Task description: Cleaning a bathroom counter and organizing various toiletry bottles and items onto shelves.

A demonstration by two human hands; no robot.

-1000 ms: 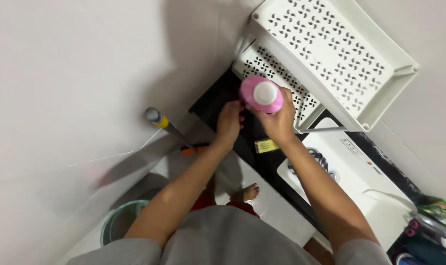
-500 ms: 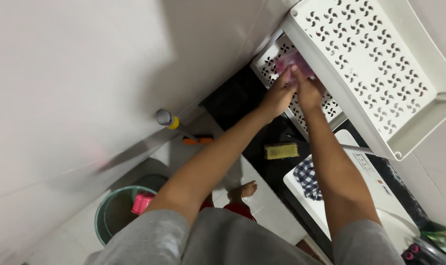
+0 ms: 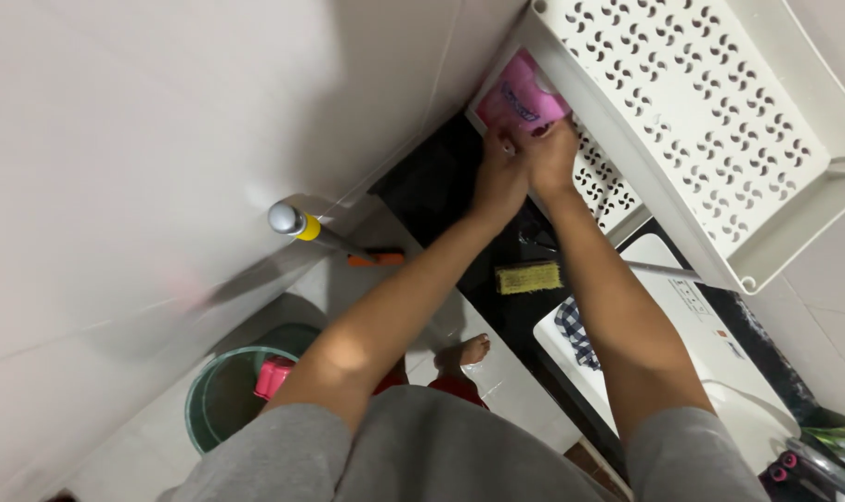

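Observation:
A pink bottle point(image 3: 518, 95) lies tilted on the lower tier point(image 3: 603, 186) of a white perforated rack, tucked under the upper tier point(image 3: 692, 102). My left hand point(image 3: 497, 177) and my right hand point(image 3: 552, 153) are pressed together at the bottle's near end, fingers touching it. Both arms stretch forward from grey sleeves. The bottle's far end is hidden by the upper tier's rim.
Below the rack stands a white washing machine point(image 3: 701, 325) with checked cloth point(image 3: 571, 330) in its tub. A yellow scrub brush point(image 3: 529, 277) lies on the black counter. A mop handle point(image 3: 297, 226) leans at left. A green bucket point(image 3: 220, 395) with a pink scoop sits on the floor.
The pink bottle was held upright in front of the rack a second ago; both hands have since moved it forward onto the lower tier, where it now lies tilted.

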